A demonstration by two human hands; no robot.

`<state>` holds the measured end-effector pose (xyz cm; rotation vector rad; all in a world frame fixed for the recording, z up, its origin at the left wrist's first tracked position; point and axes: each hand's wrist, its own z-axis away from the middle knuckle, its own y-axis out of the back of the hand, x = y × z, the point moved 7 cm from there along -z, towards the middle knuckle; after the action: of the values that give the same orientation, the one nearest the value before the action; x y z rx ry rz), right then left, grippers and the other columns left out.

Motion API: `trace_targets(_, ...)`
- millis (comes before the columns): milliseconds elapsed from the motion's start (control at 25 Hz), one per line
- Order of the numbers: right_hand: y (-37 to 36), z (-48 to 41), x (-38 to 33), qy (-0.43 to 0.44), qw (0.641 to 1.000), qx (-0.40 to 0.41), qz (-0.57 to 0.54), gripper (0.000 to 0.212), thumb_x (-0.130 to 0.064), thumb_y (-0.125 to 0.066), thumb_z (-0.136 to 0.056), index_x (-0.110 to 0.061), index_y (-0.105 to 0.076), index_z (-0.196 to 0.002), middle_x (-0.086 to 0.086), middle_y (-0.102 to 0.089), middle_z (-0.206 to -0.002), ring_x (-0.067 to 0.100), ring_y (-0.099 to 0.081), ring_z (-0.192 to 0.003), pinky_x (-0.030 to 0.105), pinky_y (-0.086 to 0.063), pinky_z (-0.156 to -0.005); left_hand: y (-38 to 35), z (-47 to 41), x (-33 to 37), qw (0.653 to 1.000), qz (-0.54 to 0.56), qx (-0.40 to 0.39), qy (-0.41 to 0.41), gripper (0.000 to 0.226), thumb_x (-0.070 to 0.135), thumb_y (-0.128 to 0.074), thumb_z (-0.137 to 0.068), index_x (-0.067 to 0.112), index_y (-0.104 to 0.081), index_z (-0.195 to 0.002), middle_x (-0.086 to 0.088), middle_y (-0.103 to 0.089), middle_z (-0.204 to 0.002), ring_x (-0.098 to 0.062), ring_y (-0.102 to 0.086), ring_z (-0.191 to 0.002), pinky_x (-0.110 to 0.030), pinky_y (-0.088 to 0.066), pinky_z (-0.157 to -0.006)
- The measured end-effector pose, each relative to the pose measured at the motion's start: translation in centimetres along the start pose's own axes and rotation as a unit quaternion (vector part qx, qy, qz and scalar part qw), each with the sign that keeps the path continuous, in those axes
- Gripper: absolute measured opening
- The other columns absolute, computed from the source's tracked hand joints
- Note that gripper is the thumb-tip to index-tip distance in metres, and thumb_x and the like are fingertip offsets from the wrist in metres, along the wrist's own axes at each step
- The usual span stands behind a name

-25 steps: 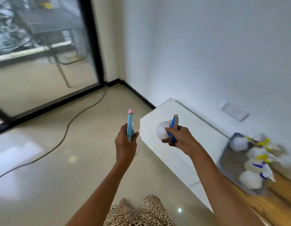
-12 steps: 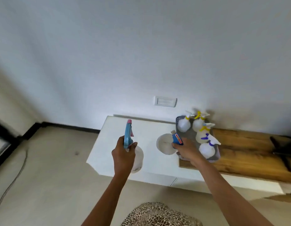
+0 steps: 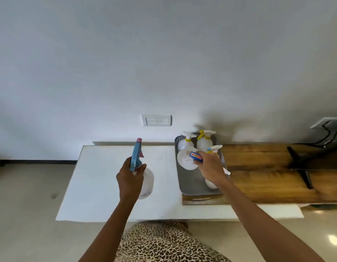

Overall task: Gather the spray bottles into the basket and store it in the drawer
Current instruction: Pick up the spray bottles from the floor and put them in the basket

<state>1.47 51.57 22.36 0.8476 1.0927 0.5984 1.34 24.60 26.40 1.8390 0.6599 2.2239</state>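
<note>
My left hand [image 3: 130, 177] grips a white spray bottle with a light blue trigger head [image 3: 147, 181] above the white cabinet top [image 3: 99, 182]. My right hand [image 3: 211, 170] holds a second white spray bottle with a dark blue head [image 3: 187, 160], tilted on its side over the grey basket [image 3: 194, 188]. The basket stands at the left end of the wooden top [image 3: 266, 171]. Several white spray bottles with yellow collars [image 3: 204, 141] stand in its far half, and one more bottle [image 3: 211, 184] is partly hidden under my right hand.
A wall switch plate [image 3: 156, 120] sits above the cabinet. A black stand [image 3: 302, 167] rests on the wooden top at the right, with cables behind it. Tiled floor [image 3: 31, 195] lies to the left and in front.
The view has swung from the glass door to the cabinet. Both hands moved forward with their bottles; the right one now holds its bottle over the basket instead of beside it.
</note>
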Motion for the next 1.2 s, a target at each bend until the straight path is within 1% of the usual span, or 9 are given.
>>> trace_targets(80, -0.6, -2.9, 0.7, 0.027, 0.996, -0.023, 0.078, 0.034, -0.022, -0.054, -0.091, -0.01, -0.057, -0.123, 0.019, -0.065, -0.113, 0.034, -0.052, -0.108, 0.038, -0.038, -0.092, -1.9, -1.3, 0.2, 1.0, -0.009, 0.005, 0.019, 0.03, 0.011, -0.065, -0.082, 0.006, -0.058, -0.111, -0.013, -0.065, -0.099, -0.024, -0.053, -0.085, -0.029, -0.04, -0.079)
trace_targets(240, -3.2, -8.1, 2.6, 0.062, 0.985, -0.073, 0.145, 0.037, -0.025, -0.058, -0.089, -0.012, -0.058, -0.123, 0.016, -0.065, -0.113, 0.031, -0.048, -0.109, 0.036, -0.037, -0.093, -4.0, -2.6, -0.1, 0.998, -0.021, 0.031, 0.051, 0.029, 0.012, -0.065, -0.082, 0.007, -0.059, -0.11, -0.01, -0.064, -0.096, -0.024, -0.053, -0.085, -0.026, -0.037, -0.076)
trace_targets(400, -6.0, -11.2, 4.2, 0.076, 0.976, -0.117, 0.166, 0.034, -0.024, -0.059, -0.088, -0.008, -0.061, -0.118, 0.017, -0.066, -0.113, 0.033, -0.054, -0.107, 0.038, -0.038, -0.093, -5.1, -3.0, -0.5, 0.996, -0.041, 0.032, 0.068, 0.027, 0.012, -0.065, -0.082, 0.01, -0.059, -0.108, -0.003, -0.061, -0.091, -0.023, -0.053, -0.084, -0.026, -0.036, -0.075)
trace_targets(560, -8.2, -13.2, 5.3, 0.075, 0.967, -0.144, 0.198, 0.031, -0.023, -0.054, -0.09, -0.005, -0.058, -0.116, 0.018, -0.065, -0.114, 0.034, -0.057, -0.106, 0.04, -0.043, -0.088, -6.1, -4.1, -1.5, 0.995, -0.058, 0.014, 0.083, 0.026, 0.014, -0.066, -0.082, 0.011, -0.059, -0.108, -0.003, -0.061, -0.091, -0.023, -0.053, -0.085, -0.027, -0.036, -0.076)
trace_targets(720, -9.3, -14.7, 5.4, 0.076, 0.963, -0.152, 0.209, 0.031, -0.023, -0.053, -0.091, -0.004, -0.056, -0.116, 0.018, -0.065, -0.115, 0.034, -0.058, -0.106, 0.04, -0.045, -0.087, -6.7, -5.0, -1.9, 0.994, -0.055, 0.007, 0.098, 0.031, 0.014, -0.066, -0.082, 0.011, -0.058, -0.111, -0.002, -0.06, -0.095, -0.023, -0.052, -0.088, -0.029, -0.037, -0.079)
trace_targets(840, -10.2, -15.3, 6.0, 0.077, 0.96, -0.164, 0.214, 0.033, -0.023, -0.053, -0.092, -0.004, -0.056, -0.117, 0.018, -0.064, -0.115, 0.033, -0.058, -0.106, 0.039, -0.045, -0.088, -7.4, -5.5, -1.7, 0.994, -0.057, 0.0, 0.092, 0.033, 0.013, -0.066, -0.082, 0.01, -0.057, -0.114, -0.001, -0.059, -0.096, -0.022, -0.052, -0.089, -0.029, -0.036, -0.079)
trace_targets(1040, -10.9, -16.0, 5.6, 0.086, 0.952, -0.169, 0.24, 0.03, -0.023, -0.053, -0.091, -0.003, -0.056, -0.115, 0.017, -0.065, -0.113, 0.032, -0.06, -0.104, 0.038, -0.047, -0.086, -8.5, -6.1, -1.5, 0.995, -0.055, -0.01, 0.087, 0.033, 0.011, -0.067, -0.081, 0.01, -0.058, -0.113, -0.001, -0.059, -0.095, -0.022, -0.052, -0.088, -0.027, -0.036, -0.079)
trace_targets(1120, -10.9, -16.1, 5.2, 0.078, 0.951, -0.17, 0.247, 0.029, -0.022, -0.053, -0.091, -0.003, -0.055, -0.114, 0.017, -0.065, -0.114, 0.031, -0.06, -0.105, 0.038, -0.047, -0.087, -8.8, -6.3, -1.3, 0.995, -0.053, -0.019, 0.086, 0.033, 0.011, -0.067, -0.081, 0.009, -0.058, -0.113, -0.001, -0.06, -0.095, -0.023, -0.052, -0.088, -0.027, -0.036, -0.079)
trace_targets(1200, -10.5, -15.9, 4.9, 0.071, 0.954, -0.162, 0.24, 0.034, -0.023, -0.056, -0.09, -0.004, -0.053, -0.118, 0.016, -0.063, -0.117, 0.031, -0.058, -0.108, 0.038, -0.046, -0.09, -9.1, -6.4, -1.1, 0.995, -0.053, -0.028, 0.083, 0.034, 0.011, -0.066, -0.081, 0.008, -0.058, -0.114, -0.001, -0.059, -0.097, -0.023, -0.052, -0.09, -0.027, -0.036, -0.08)
